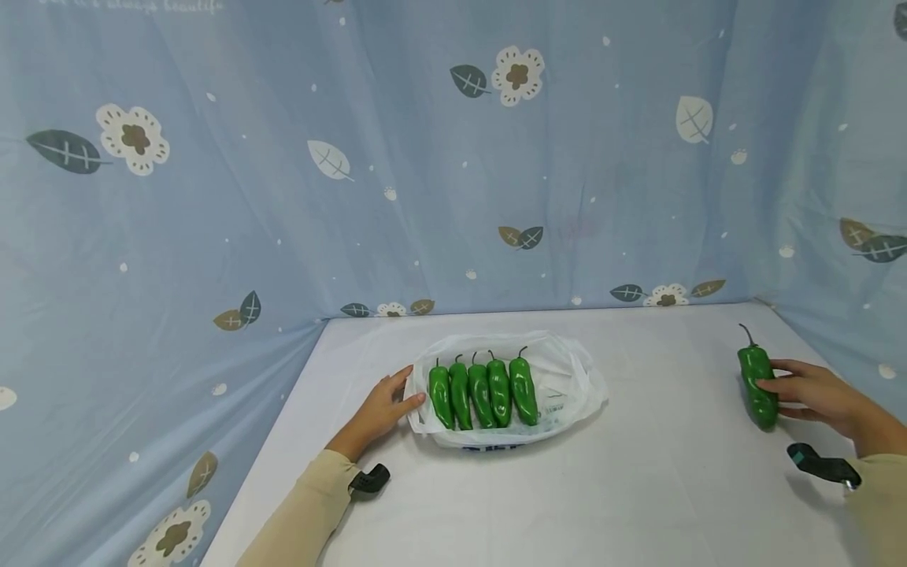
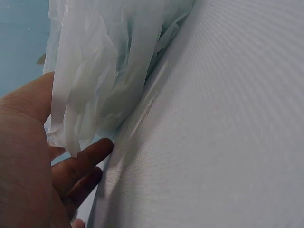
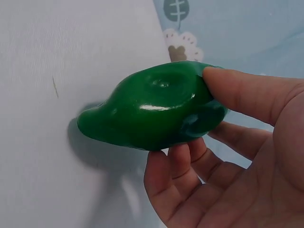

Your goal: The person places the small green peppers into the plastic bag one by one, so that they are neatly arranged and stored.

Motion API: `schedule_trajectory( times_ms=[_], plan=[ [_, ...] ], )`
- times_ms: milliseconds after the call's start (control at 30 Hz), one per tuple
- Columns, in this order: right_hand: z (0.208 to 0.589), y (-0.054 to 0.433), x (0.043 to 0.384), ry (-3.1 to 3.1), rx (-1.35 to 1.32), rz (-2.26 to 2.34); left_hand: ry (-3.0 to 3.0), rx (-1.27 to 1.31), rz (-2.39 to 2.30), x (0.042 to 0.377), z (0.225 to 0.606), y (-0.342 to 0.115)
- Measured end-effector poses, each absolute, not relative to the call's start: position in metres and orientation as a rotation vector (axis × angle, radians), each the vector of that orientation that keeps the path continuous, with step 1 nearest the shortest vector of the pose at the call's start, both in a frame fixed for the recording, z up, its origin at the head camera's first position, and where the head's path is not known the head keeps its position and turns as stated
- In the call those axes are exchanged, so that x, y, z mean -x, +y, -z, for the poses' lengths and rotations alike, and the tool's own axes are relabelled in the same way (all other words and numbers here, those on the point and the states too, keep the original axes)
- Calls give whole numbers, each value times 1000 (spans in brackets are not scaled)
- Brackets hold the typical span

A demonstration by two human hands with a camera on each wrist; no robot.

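My right hand holds a green chili pepper at the right side of the table, thumb on one side and fingers on the other. Its thin stem points away from me. Up close in the right wrist view, the glossy pepper has its tapered tip over the white surface, with a shadow beneath. A white plastic bag lies spread open near the middle, several green peppers lined up side by side inside. At the bag's left edge my left hand pinches the rim, thumb over the plastic.
The white-covered table carries the bag and meets a blue curtain with flower and leaf prints at the back and sides. Black wrist mounts sit at both cuffs. Space inside the bag shows right of the peppers.
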State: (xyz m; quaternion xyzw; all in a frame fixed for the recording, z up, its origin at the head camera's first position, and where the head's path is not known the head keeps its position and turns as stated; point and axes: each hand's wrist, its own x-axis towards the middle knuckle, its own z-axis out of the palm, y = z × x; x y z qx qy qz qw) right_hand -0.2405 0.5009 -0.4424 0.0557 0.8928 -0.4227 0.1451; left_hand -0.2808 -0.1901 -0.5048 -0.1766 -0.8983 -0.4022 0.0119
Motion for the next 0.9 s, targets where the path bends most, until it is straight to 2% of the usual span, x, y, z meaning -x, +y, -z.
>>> schedule_trajectory(
  times_ms=[900],
  plan=[
    [451,441,248,2474,-5,1432,-2797,522,1257,280,510,-192]
  ],
)
